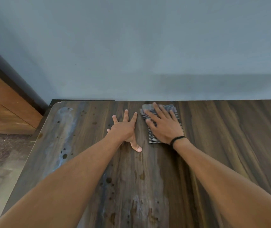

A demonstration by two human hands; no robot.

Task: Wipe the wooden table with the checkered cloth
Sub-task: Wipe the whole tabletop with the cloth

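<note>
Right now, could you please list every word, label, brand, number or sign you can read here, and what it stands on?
There is no readable text. The wooden table shows only grain, pale streaks and dark spots; the checkered cloth under the right hand bears only its pattern; the black wristband and the grey wall are plain.

place: home room | cues: wooden table [222, 137], plain wall [131, 46], wooden panel [3, 109]
</note>
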